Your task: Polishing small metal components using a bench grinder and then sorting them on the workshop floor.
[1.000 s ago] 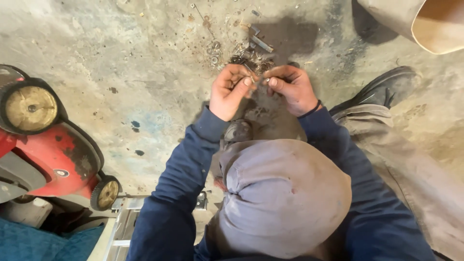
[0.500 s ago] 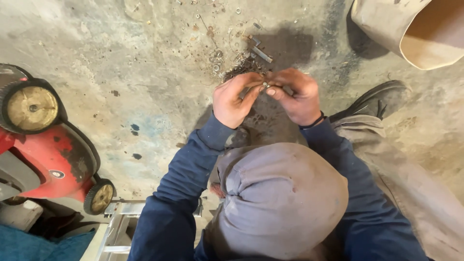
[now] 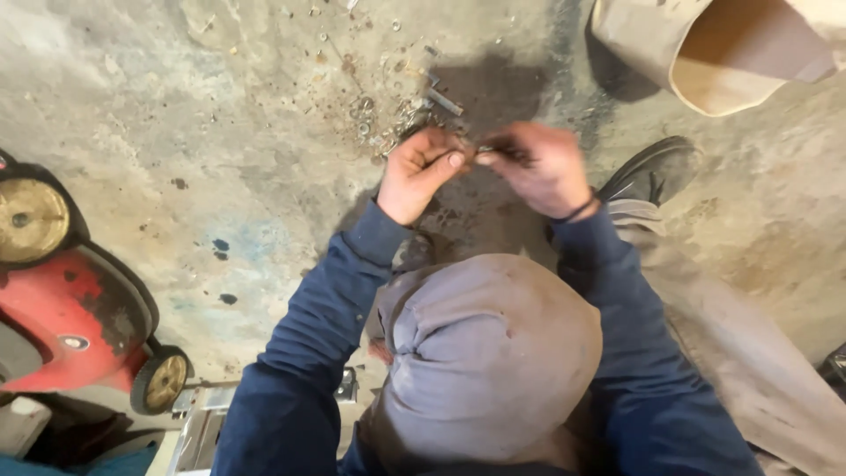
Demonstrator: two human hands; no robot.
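Observation:
My left hand [image 3: 421, 174] and my right hand [image 3: 545, 167] meet over the stained concrete floor [image 3: 264, 159]. Their fingertips pinch a small metal part [image 3: 484, 150] between them. The part is thin and dark, and mostly hidden by the fingers. The right hand is blurred with motion. Both arms are in dark blue sleeves, and a grey hood [image 3: 493, 353] fills the lower middle. Just beyond the hands, several loose washers and nuts [image 3: 381, 119] and a bolt [image 3: 443, 103] lie on the floor.
A red mower [image 3: 66, 322] with yellow-hubbed wheels stands at the left edge. A beige tub [image 3: 705, 53] sits at the top right. A black shoe [image 3: 650, 169] and tan trouser leg lie to the right. A metal frame [image 3: 204, 421] is at the bottom.
The hands stay together on the small part and work it, the right hand now blurred. The view has shifted a little, so the hands and the tub sit slightly lower in the frame.

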